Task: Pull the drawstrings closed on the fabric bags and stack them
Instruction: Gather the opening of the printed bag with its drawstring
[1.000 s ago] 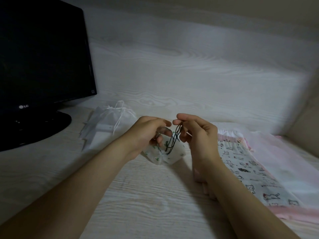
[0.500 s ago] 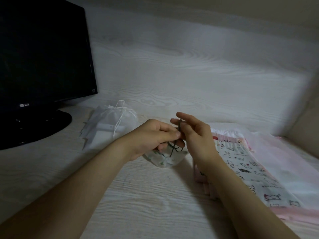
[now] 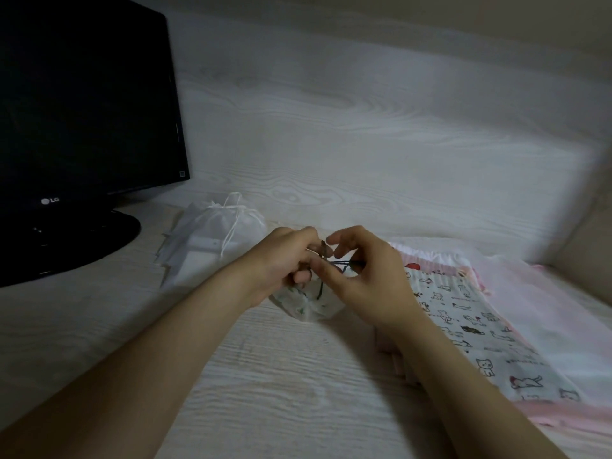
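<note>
Head view. The small printed bag (image 3: 308, 308) rests on the pale wood-grain desk (image 3: 281, 392) at frame centre, partly hidden under both hands. The left hand (image 3: 284, 260), entering from 7 o'clock, has its fingers curled over the gathered neck of the bag and grips it. The right hand (image 3: 367, 283), entering from 5 o'clock, pinches the dark drawstring (image 3: 341, 262) between thumb and middle fingers, with the index finger raised clear above. The cord runs roughly level between the two hands, and a further strand hangs down across the bag's front.

At 10 o'clock from the small bag lies a white bag (image 3: 215, 233), its mouth drawn shut and its white cords trailing over it; it sits apart from the hands. At 3 to 4 o'clock a cat-print bag (image 3: 463, 332) lies flat, on top of pink fabric (image 3: 549, 313); the right wrist overlaps its near edge. A black monitor (image 3: 82, 111) stands on its base at 9 to 10 o'clock.
</note>
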Available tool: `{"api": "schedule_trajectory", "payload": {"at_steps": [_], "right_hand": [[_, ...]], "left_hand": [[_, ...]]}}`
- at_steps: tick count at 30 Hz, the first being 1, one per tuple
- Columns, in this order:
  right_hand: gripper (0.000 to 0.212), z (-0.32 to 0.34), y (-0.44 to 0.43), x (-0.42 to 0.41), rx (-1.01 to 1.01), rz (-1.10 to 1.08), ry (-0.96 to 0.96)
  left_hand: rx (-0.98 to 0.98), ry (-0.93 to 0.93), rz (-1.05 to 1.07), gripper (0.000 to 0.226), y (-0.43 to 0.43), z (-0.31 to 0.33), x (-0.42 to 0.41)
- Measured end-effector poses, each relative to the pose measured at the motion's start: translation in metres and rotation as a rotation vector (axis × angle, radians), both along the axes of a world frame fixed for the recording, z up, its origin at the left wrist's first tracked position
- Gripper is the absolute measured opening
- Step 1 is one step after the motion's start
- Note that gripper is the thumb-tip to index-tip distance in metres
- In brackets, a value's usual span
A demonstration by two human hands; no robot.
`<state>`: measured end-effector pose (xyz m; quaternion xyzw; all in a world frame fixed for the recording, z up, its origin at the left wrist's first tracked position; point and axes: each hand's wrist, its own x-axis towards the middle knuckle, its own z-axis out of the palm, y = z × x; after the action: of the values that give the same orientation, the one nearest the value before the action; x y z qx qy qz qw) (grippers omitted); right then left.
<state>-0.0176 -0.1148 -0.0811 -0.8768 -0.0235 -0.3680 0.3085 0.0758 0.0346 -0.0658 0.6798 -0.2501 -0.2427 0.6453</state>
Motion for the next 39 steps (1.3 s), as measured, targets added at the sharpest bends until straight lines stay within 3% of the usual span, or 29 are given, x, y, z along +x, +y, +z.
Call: {"api": "schedule_trajectory", "payload": {"at_steps": [3, 6, 10, 12, 15, 19, 24, 28, 32, 34, 37, 39], "right_hand": [[0.014, -0.003, -0.009, 0.006, -0.196, -0.012, -0.054], [0.011, -0.005, -0.013, 0.007, -0.368, 0.024, -0.023], [0.023, -0.006, -0.013, 0.009, -0.595, -0.045, -0.001], [0.017, -0.007, -0.012, 0.010, -0.643, -0.090, -0.009], [0.010, -0.008, -0.010, 0.010, -0.517, -0.081, 0.054], [0.015, -0.006, -0.010, 0.006, -0.221, -0.049, 0.103], [0.021, -0.004, -0.013, 0.005, 0.040, -0.007, 0.174], [0.021, -0.008, -0.014, 0.008, 0.183, 0.042, 0.183], [0.020, -0.009, -0.018, 0.009, 0.253, 0.023, 0.165], [0.019, -0.010, -0.018, 0.010, 0.262, 0.007, 0.152], [0.019, -0.010, -0.018, 0.010, 0.245, -0.011, 0.147], [0.018, -0.010, -0.018, 0.010, 0.234, -0.017, 0.148]], "left_hand": [[0.013, -0.015, -0.002, 0.043, 0.000, -0.002, 0.002], [0.033, -0.059, 0.006, 0.029, -0.001, -0.003, 0.003], [0.058, -0.090, 0.019, 0.019, -0.001, -0.004, 0.002], [0.119, -0.139, 0.067, 0.036, 0.001, -0.004, 0.000], [0.213, -0.353, 0.142, 0.056, 0.006, -0.007, 0.002], [0.225, -0.684, 0.254, 0.030, 0.006, -0.015, 0.010], [0.198, -0.823, 0.307, 0.024, 0.004, -0.017, 0.010], [0.228, -0.813, 0.242, 0.029, 0.001, -0.018, 0.008], [0.235, -0.817, 0.224, 0.008, 0.001, -0.017, 0.004], [0.233, -0.805, 0.291, 0.010, 0.001, -0.013, 0.003], [0.119, -0.566, 0.322, 0.034, 0.004, 0.002, -0.003], [-0.067, -0.323, 0.292, 0.034, 0.007, 0.012, -0.005]]}}
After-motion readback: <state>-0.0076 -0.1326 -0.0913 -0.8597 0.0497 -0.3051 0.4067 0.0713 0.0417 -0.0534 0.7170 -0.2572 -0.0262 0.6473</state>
